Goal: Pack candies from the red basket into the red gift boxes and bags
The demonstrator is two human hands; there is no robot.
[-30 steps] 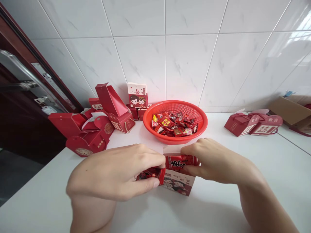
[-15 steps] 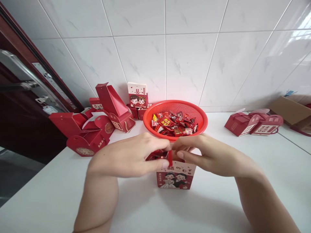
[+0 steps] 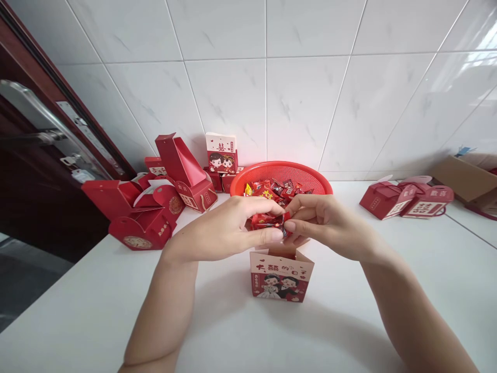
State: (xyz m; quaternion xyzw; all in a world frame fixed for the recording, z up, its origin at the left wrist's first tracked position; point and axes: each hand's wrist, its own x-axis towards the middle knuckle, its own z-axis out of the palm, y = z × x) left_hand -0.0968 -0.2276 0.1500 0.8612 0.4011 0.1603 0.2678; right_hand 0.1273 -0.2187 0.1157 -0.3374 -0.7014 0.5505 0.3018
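Red-wrapped candies (image 3: 264,221) are gripped in my left hand (image 3: 229,230), between its thumb and fingers. My right hand (image 3: 330,225) pinches at the right end of the same candies. Both hands are above a small gift box (image 3: 282,280) with a cartoon bride and groom on its front; its top is open and it stands upright on the white table (image 3: 217,331). Just behind the hands, a red plastic basket (image 3: 318,178) holds many wrapped candies (image 3: 267,191), partly covered by my fingers.
Several red gift boxes (image 3: 135,228), some with lids raised, cluster at the left. A bride-and-groom box (image 3: 222,153) sits at the back by the tiled wall (image 3: 303,103). Two closed red boxes (image 3: 425,201) and a cardboard box (image 3: 462,178) are on the right.
Both hands have risen and moved back from the gift box's opening, showing more of its top. The right fingers have come to the candies in my left hand.
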